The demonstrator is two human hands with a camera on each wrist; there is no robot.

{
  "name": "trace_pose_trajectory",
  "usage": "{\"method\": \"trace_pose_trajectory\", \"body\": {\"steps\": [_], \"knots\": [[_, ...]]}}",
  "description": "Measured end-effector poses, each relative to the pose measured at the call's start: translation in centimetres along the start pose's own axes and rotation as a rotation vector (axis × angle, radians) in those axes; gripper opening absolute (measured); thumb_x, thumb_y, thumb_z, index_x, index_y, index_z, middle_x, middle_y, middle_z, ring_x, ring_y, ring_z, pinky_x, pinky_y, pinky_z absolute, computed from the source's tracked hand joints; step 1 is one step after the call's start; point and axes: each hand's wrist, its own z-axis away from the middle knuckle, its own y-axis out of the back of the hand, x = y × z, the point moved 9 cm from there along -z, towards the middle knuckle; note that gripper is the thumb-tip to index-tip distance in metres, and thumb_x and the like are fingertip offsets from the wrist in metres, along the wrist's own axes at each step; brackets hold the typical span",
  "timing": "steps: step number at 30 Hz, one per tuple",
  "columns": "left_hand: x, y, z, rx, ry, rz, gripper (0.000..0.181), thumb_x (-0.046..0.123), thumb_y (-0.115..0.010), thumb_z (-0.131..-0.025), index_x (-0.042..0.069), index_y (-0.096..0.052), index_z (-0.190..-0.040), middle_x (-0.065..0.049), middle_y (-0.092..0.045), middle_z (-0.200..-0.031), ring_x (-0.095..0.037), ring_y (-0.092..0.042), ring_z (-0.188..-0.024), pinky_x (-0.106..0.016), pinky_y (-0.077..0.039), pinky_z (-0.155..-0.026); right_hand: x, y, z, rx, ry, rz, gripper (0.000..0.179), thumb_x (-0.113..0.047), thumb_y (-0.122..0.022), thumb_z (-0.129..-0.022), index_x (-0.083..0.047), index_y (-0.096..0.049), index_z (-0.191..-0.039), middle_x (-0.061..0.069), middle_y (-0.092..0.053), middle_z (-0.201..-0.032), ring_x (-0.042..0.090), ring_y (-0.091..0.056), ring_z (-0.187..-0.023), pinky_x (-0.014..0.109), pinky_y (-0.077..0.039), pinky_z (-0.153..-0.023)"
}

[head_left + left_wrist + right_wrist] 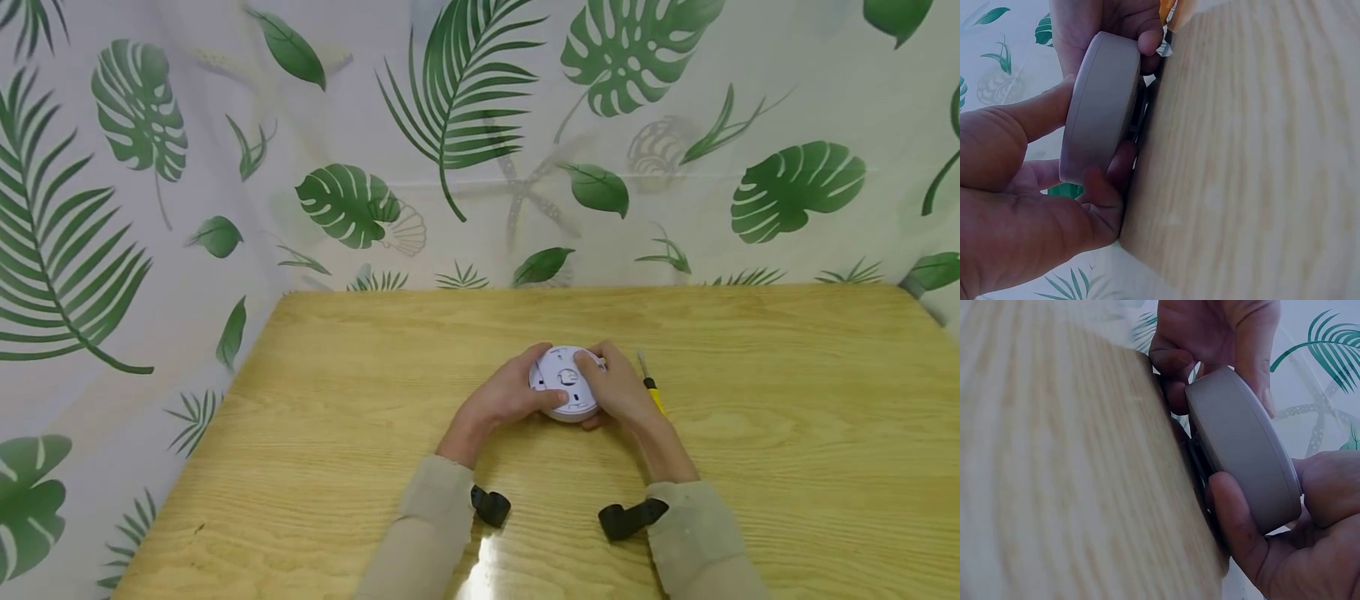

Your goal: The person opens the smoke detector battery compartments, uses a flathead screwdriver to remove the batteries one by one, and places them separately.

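Note:
A round white smoke detector (557, 364) is held by both hands just over the table, its slotted plate side facing up. My left hand (510, 392) grips its left side, thumb on the top face and fingers curled underneath. On the opposite side my right hand (621, 390) grips it, the thumb pressing the top face near the rim. In the left wrist view the smooth side wall of the smoke detector (1100, 109) shows between the hands. The right wrist view shows a dark part under the smoke detector (1244, 447); its details are hard to make out.
A screwdriver (654, 394) with a yellow and black handle lies on the wooden table (337, 433), close to the right hand. Behind the table hangs a leaf-printed cloth (480, 242). Black wrist cameras (491, 507) stick out from the sleeves.

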Motion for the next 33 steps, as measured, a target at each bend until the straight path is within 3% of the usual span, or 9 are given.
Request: {"method": "trace_pose_trajectory", "body": {"steps": [6, 12, 15, 19, 26, 33], "knots": [[0.0, 0.0, -0.1, -0.001, 0.005, -0.013, 0.079, 0.01, -0.074, -0.089, 0.004, -0.03, -0.155, -0.018, -0.05, -0.143, -0.027, -0.049, -0.124, -0.041, -0.035, -0.111, 0.3, 0.2, -0.3, 0.003, -0.009, 0.021, 0.046, -0.036, -0.04, -0.107, 0.001, -0.041, -0.134, 0.023, -0.052, -0.106, 0.02, -0.061, -0.059, 0.039, -0.056, -0.052], [0.2, 0.4, 0.2, -0.001, 0.023, -0.111, 0.077, 0.018, -0.071, -0.092, 0.004, -0.029, -0.155, -0.015, -0.057, -0.132, -0.02, -0.053, -0.107, -0.037, -0.042, -0.102, 0.1, 0.3, -0.1, 0.022, -0.034, 0.077, 0.056, -0.044, -0.036, -0.107, 0.0, -0.041, -0.14, 0.025, -0.053, -0.115, 0.021, -0.058, -0.057, 0.038, -0.054, -0.049], [0.4, 0.5, 0.5, -0.003, 0.025, -0.175, 0.078, 0.023, -0.071, -0.092, 0.004, -0.029, -0.155, -0.014, -0.057, -0.13, -0.019, -0.054, -0.105, -0.036, -0.043, -0.1, -0.5, 0.5, 0.1, 0.032, -0.008, 0.175, 0.063, -0.05, -0.03, -0.106, 0.001, -0.043, -0.141, 0.026, -0.053, -0.125, 0.029, -0.063, -0.084, 0.043, -0.055, -0.072], [0.8, 0.5, 0.7, 0.001, 0.03, -0.238, 0.077, 0.025, -0.071, -0.092, 0.004, -0.031, -0.155, -0.014, -0.054, -0.136, -0.021, -0.053, -0.111, -0.037, -0.042, -0.103, -1.5, 0.8, 0.5, 0.043, 0.052, 0.36, 0.069, -0.051, -0.022, -0.106, 0.003, -0.044, -0.142, 0.025, -0.052, -0.137, 0.037, -0.05, -0.124, 0.051, -0.04, -0.103], [1.2, 0.7, 1.1, 0.018, 0.081, -0.342, 0.082, 0.032, -0.071, -0.092, 0.005, -0.027, -0.156, -0.017, -0.049, -0.14, -0.022, -0.05, -0.116, -0.037, -0.041, -0.104, -2.5, 1.0, 0.9, 0.024, 0.105, 0.479, 0.07, -0.05, -0.022, -0.107, 0.006, -0.042, -0.144, 0.031, -0.05, -0.139, 0.045, -0.046, -0.131, 0.058, -0.037, -0.106], [1.0, 1.3, 1.4, 0.061, 0.112, -0.306, 0.083, 0.032, -0.072, -0.091, 0.006, -0.026, -0.156, -0.019, -0.048, -0.14, -0.023, -0.053, -0.115, -0.038, -0.045, -0.101, -3.2, 1.1, 1.0, 0.03, 0.124, 0.549, 0.066, -0.047, -0.024, -0.108, 0.002, -0.039, -0.149, 0.032, -0.045, -0.144, 0.048, -0.037, -0.136, 0.063, -0.031, -0.108]]}}
